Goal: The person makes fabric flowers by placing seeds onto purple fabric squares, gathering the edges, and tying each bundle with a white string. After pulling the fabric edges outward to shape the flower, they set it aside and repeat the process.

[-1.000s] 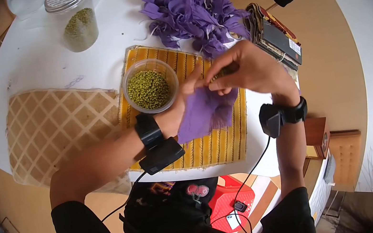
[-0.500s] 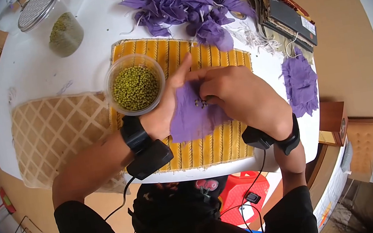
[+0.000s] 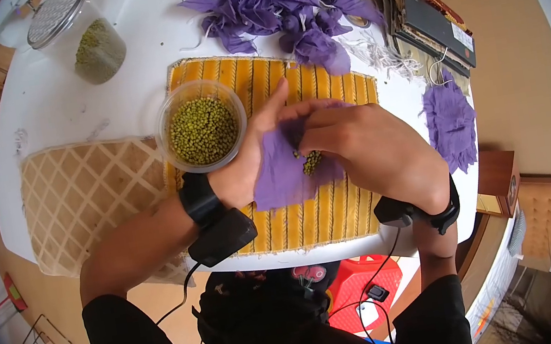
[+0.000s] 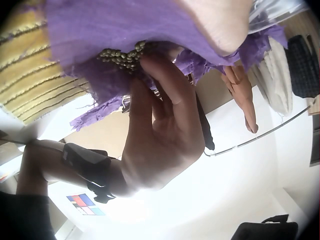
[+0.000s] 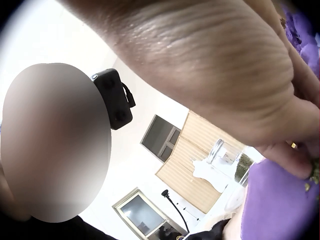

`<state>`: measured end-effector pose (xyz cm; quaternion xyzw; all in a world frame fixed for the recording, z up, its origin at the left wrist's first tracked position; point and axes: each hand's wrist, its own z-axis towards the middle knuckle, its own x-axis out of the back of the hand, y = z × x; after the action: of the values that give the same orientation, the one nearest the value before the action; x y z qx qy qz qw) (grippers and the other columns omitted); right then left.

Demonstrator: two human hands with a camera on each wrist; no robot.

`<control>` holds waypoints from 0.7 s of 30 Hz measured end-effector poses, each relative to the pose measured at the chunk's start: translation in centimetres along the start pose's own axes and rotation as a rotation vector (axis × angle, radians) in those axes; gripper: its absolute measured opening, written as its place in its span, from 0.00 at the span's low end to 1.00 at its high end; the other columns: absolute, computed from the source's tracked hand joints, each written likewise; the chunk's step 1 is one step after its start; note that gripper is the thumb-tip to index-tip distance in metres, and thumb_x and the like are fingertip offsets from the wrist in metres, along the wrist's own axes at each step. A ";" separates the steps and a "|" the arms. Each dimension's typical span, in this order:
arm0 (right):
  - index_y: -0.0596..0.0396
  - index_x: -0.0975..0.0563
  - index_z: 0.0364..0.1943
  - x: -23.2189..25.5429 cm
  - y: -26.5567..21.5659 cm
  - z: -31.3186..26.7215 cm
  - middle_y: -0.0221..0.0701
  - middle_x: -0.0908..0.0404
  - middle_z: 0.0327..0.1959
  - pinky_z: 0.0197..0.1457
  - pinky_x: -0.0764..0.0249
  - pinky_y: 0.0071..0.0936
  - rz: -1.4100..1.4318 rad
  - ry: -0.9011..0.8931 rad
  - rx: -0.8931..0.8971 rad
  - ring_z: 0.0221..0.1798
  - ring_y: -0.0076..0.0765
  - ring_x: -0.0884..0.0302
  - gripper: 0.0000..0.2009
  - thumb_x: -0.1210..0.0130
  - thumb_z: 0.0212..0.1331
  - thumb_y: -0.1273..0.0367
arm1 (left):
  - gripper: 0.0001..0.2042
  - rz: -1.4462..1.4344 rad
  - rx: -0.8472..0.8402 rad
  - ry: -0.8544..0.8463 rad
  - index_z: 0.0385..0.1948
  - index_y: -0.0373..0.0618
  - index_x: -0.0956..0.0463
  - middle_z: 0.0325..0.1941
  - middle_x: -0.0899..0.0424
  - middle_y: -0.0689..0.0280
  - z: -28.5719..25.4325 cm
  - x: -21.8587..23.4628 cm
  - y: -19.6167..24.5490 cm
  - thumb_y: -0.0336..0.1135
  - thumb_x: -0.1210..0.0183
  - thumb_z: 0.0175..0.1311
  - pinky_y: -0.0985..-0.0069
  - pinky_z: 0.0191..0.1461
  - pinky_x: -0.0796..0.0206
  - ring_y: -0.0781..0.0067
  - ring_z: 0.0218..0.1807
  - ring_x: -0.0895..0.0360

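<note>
A purple cloth piece lies across my left hand, whose thumb stands out straight and whose fingers pass partly under the cloth. Small green mung beans form a little heap on the cloth. My right hand bends over them from the right, its curled fingertips around some of the beans; the left wrist view shows the heap right at the fingertips. Beside my left wrist stands a clear round tub full of the same beans. Cloth and hand hide most of the left fingers.
Under the hands is a yellow striped mat, with a tan lattice-patterned cloth at left. Crumpled purple cloths fill the back; another purple piece lies right, below stacked books. A lidded jar stands back left.
My right hand has come down over the cloth from above, its palm turning downward. Mung beans that were in its fingers now lie in a heap on the cloth. The left hand keeps its pose.
</note>
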<state>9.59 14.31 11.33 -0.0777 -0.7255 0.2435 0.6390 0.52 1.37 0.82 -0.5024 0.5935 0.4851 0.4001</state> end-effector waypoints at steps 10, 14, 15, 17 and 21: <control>0.58 0.21 0.31 1.0 0.1 0.0 0.37 0.19 0.43 0.46 0.25 0.38 0.000 -0.047 -0.020 0.46 0.47 0.22 0.12 0.38 0.37 0.79 | 0.32 -0.012 0.025 0.024 0.58 0.44 0.31 0.54 0.23 0.64 -0.1 -0.4 0.0 0.64 0.59 0.68 0.59 0.58 0.33 0.68 0.58 0.27; 0.57 0.20 0.32 0.4 0.3 0.0 0.35 0.18 0.36 0.40 0.24 0.37 -0.006 0.045 -0.045 0.37 0.47 0.20 0.11 0.41 0.40 0.80 | 0.31 0.025 0.021 0.023 0.57 0.45 0.30 0.53 0.23 0.64 0.1 0.2 0.1 0.64 0.59 0.68 0.60 0.56 0.32 0.68 0.56 0.27; 0.57 0.19 0.32 0.3 0.3 0.1 0.34 0.17 0.32 0.37 0.24 0.35 -0.031 0.100 -0.035 0.33 0.45 0.19 0.10 0.43 0.43 0.81 | 0.31 0.042 0.027 0.035 0.56 0.45 0.30 0.52 0.23 0.65 0.0 0.2 0.1 0.64 0.58 0.68 0.59 0.55 0.32 0.68 0.56 0.27; 0.57 0.20 0.32 0.5 0.1 0.1 0.35 0.17 0.32 0.37 0.24 0.35 -0.041 0.096 -0.039 0.33 0.45 0.19 0.09 0.42 0.44 0.81 | 0.31 0.057 0.032 0.048 0.55 0.46 0.29 0.51 0.23 0.65 -0.1 0.2 0.2 0.64 0.58 0.68 0.58 0.54 0.32 0.68 0.55 0.27; 0.56 0.20 0.31 0.7 0.1 0.1 0.36 0.18 0.31 0.36 0.24 0.35 -0.061 0.067 -0.067 0.33 0.46 0.19 0.07 0.40 0.46 0.78 | 0.30 0.031 0.039 0.089 0.53 0.47 0.28 0.49 0.23 0.66 -0.1 0.1 0.1 0.65 0.58 0.67 0.58 0.52 0.31 0.68 0.52 0.27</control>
<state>9.33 14.61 11.89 -0.0847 -0.7136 0.1968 0.6670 0.36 1.26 0.76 -0.5062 0.6279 0.4567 0.3755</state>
